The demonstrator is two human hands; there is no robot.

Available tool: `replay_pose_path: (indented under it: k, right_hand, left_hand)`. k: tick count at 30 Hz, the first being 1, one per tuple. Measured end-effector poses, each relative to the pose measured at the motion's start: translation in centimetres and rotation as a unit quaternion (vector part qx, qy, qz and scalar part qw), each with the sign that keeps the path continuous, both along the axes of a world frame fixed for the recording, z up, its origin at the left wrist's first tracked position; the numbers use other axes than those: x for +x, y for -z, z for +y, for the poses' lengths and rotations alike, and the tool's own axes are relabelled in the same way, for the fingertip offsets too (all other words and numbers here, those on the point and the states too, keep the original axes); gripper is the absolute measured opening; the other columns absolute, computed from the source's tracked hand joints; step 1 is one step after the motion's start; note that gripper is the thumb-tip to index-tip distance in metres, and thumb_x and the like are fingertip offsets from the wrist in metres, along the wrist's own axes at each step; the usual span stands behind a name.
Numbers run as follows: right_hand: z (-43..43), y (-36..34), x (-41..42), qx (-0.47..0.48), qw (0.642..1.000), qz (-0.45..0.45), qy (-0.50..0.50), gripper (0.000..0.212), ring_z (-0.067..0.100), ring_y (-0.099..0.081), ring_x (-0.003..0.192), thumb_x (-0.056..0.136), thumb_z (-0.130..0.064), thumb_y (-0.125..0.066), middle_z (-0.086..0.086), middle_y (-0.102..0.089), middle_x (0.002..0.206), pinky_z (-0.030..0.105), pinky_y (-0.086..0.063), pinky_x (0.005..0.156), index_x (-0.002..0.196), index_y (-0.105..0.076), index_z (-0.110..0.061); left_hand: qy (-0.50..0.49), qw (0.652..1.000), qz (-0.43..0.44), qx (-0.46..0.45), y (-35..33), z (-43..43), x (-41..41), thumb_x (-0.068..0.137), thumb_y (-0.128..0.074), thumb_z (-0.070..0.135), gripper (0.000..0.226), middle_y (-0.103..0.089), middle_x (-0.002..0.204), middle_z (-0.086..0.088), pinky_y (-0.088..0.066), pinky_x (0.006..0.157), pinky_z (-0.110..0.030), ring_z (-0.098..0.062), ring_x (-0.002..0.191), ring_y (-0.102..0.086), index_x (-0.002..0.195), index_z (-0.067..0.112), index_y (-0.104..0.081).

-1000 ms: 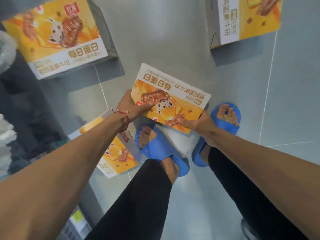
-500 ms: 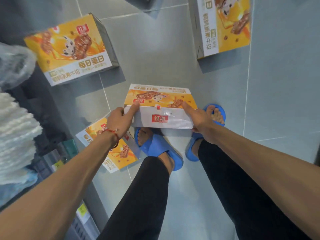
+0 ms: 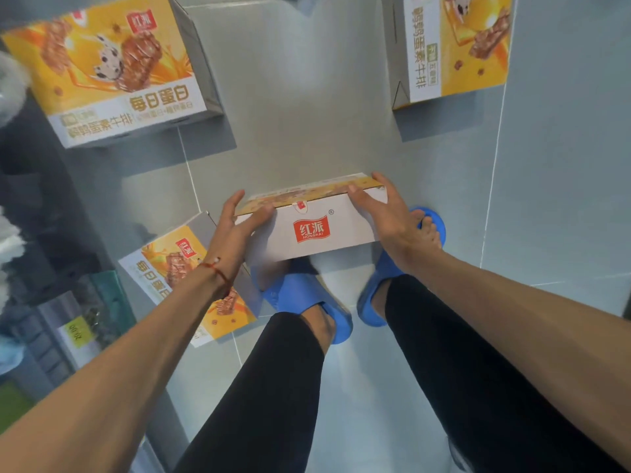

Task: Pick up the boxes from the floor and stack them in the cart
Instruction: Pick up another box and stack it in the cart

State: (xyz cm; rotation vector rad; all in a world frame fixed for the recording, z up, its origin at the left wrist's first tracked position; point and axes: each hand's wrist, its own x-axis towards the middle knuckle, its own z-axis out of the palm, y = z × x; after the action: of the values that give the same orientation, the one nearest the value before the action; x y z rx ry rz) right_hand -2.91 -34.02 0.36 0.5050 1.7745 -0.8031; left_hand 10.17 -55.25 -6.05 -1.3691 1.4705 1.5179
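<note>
So the box (image 3: pixel 317 233) is up off the floor (image 3: pixel 307 97), held over the blue slippers (image 3: pixel 300 295). The left hand (image 3: pixel 235 230) and right hand (image 3: pixel 389 216) each have a grip clamped on one end. Its long axis runs side to side across the person. The white panel with the red logo faces them and the orange face is on top, tipped away. There's bare tile ahead between the upper-left box (image 3: pixel 102 70) and the upper-right box (image 3: pixel 454 46), plus open floor to the right. A third box (image 3: pixel 164 268) lies just left of the feet.
</note>
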Motion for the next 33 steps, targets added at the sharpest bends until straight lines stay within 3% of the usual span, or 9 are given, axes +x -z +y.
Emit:
replay_pose_path:
  k: [3,6,9,11,13,20,26,31,33]
  right_hand:
    - [0.1,0.3,0.1,0.012,1.0,0.018,0.021,0.063,-0.02,-0.038,0.064,0.105,-0.044,-0.052,-0.018,-0.04,0.099,-0.011,-0.022,0.048,0.161,-0.03,-0.024]
    - [0.3,-0.6,0.4,0.018,0.999,0.007,0.031,0.063,-0.036,-0.035,0.047,0.104,-0.038,-0.057,-0.022,-0.042,0.089,-0.009,-0.027,0.049,0.159,-0.032,-0.019]
    - [1.6,-1.6,0.9,0.003,0.998,0.019,0.059,0.067,-0.017,-0.06,0.089,0.099,-0.042,-0.066,-0.014,-0.06,0.1,-0.003,-0.043,0.066,0.156,-0.033,-0.031]
    - [2.3,-4.1,0.9,-0.004,0.996,0.031,0.087,0.07,0.013,-0.067,0.112,0.089,-0.055,-0.074,-0.005,-0.07,0.116,0.029,-0.057,0.096,0.148,-0.039,-0.041]
    - [3.8,-6.8,0.8,-0.018,0.996,0.047,0.072,0.071,0.02,-0.068,0.113,0.08,-0.069,-0.074,-0.005,-0.073,0.116,0.047,-0.057,0.1,0.139,-0.044,-0.046]
    - [6.9,-22.3,-0.7,-0.016,0.992,0.124,0.014,0.055,0.017,-0.065,0.108,0.096,-0.05,-0.068,0.001,-0.066,0.125,0.022,-0.053,0.075,0.141,-0.044,-0.031]
    - [9.7,-34.6,-0.6,-0.025,0.984,0.169,0.043,0.045,0.02,-0.067,0.11,0.095,-0.054,-0.066,-0.002,-0.069,0.12,0.043,-0.06,0.094,0.131,-0.041,-0.043]
    - [11.2,-42.6,0.5,-0.045,0.979,0.163,0.114,0.049,0.015,-0.07,0.102,0.095,-0.054,-0.066,-0.007,-0.07,0.114,0.032,-0.063,0.078,0.136,-0.042,-0.041]
    - [11.5,-45.1,1.1,-0.05,0.976,0.151,0.152,0.057,0.013,-0.069,0.101,0.095,-0.053,-0.066,-0.007,-0.069,0.114,0.026,-0.061,0.069,0.144,-0.041,-0.038]
  left_hand:
    - [-0.065,0.998,-0.003,-0.014,-0.3,0.9,-0.4,0.083,-0.078,0.036,0.058,-0.072,0.111,-0.001,-0.057,0.063,-0.022,-0.004,0.08,-0.072,0.134,0.03,-0.05]
    - [-0.078,0.997,-0.01,-0.027,-2.2,1.8,-1.0,0.083,-0.079,0.026,0.053,-0.072,0.102,0.002,-0.046,0.044,-0.015,0.002,0.059,-0.068,0.129,0.024,-0.053]
    - [-0.095,0.995,0.005,-0.025,-5.9,2.5,-1.1,0.081,-0.082,0.026,0.055,-0.073,0.107,-0.001,-0.053,0.054,-0.019,-0.003,0.07,-0.072,0.128,0.024,-0.054]
    - [-0.094,0.995,0.016,-0.028,-9.2,2.9,-1.4,0.08,-0.083,0.028,0.056,-0.072,0.11,-0.002,-0.056,0.061,-0.02,-0.006,0.08,-0.073,0.128,0.024,-0.055]
    - [-0.082,0.996,0.027,-0.035,-13.4,3.8,-1.7,0.079,-0.083,0.033,0.058,-0.071,0.113,0.0,-0.056,0.066,-0.019,-0.008,0.088,-0.072,0.13,0.025,-0.055]
    - [-0.073,0.994,0.05,-0.058,-29.3,8.1,-2.5,0.089,-0.07,0.039,0.057,-0.06,0.103,0.015,-0.051,0.058,-0.008,-0.003,0.09,-0.064,0.139,0.027,-0.046]
    - [-0.072,0.991,0.08,-0.083,-41.5,11.4,-3.4,0.093,-0.065,0.04,0.053,-0.06,0.11,0.011,-0.05,0.058,-0.009,-0.007,0.091,-0.063,0.14,0.03,-0.043]
    - [-0.012,0.983,0.126,-0.136,-49.8,12.0,-4.5,0.092,-0.064,0.046,0.053,-0.055,0.126,0.004,-0.047,0.059,-0.006,-0.006,0.094,-0.058,0.14,0.032,-0.045]
    - [0.012,0.975,0.144,-0.166,-52.5,12.0,-4.9,0.088,-0.068,0.052,0.052,-0.055,0.124,0.003,-0.051,0.072,-0.015,-0.01,0.099,-0.059,0.134,0.032,-0.052]
